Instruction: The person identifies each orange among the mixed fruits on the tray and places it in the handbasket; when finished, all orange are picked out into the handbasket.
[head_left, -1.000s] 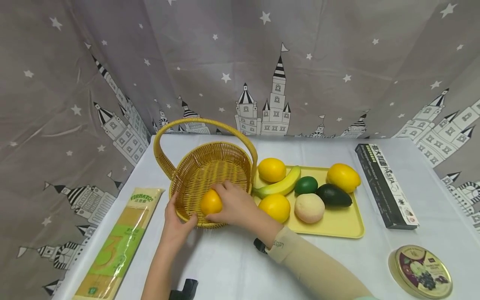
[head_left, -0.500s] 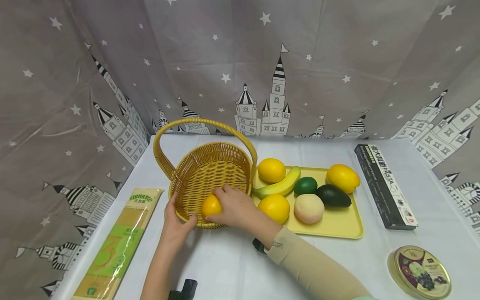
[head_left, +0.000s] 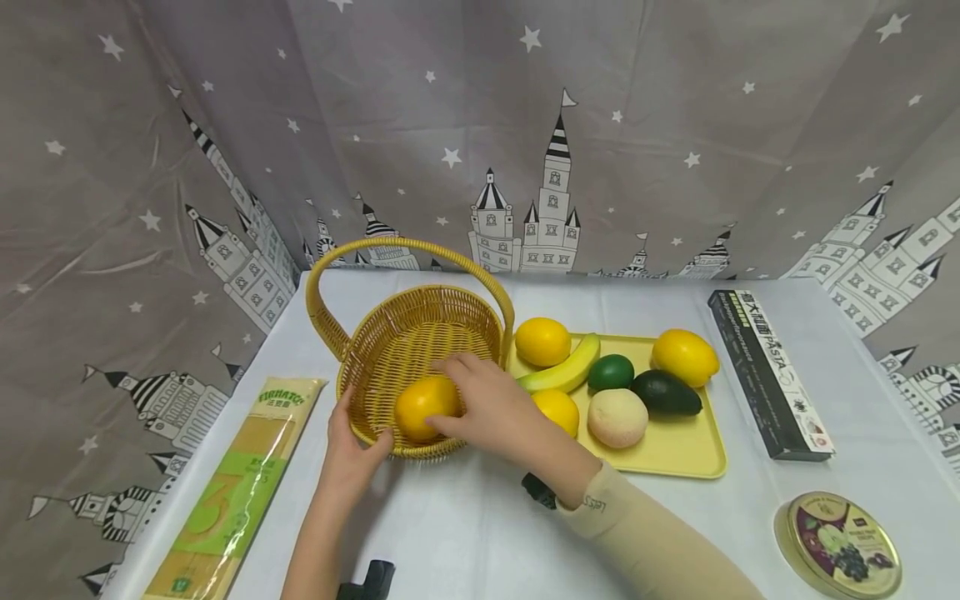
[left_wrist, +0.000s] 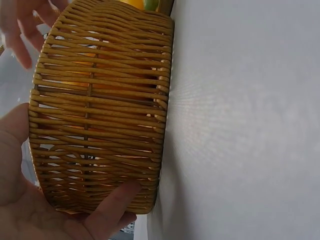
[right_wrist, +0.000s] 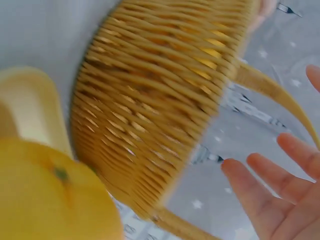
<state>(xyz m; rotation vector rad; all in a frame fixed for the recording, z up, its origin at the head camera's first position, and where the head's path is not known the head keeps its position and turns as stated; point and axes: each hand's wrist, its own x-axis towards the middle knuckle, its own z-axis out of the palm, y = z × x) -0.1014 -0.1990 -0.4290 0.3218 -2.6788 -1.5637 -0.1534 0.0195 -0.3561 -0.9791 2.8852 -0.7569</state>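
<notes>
A woven basket (head_left: 375,350) with a tall arched handle stands at the left of the table. My left hand (head_left: 351,454) holds its near left side, thumb at the rim (left_wrist: 31,112) and a finger (left_wrist: 117,202) along the outer wall in the left wrist view. An orange (head_left: 426,408) lies inside, near the front. My right hand (head_left: 491,408) is just to its right over the basket's rim, fingers extended, nothing in its grasp; the right wrist view shows those fingers (right_wrist: 287,185) spread apart.
Right of the basket, a yellow tray (head_left: 675,446) bears a banana (head_left: 566,371), an avocado (head_left: 666,392), a pale peach (head_left: 618,417), a small green fruit (head_left: 611,372) and several yellow ones. Beyond are a pasta box (head_left: 772,375) and round tin (head_left: 840,542). Packaged noodles (head_left: 236,492) lie left.
My right hand has let go of the orange and drawn back slightly rightward, so more of the fruit shows. The left hand stays on the basket.
</notes>
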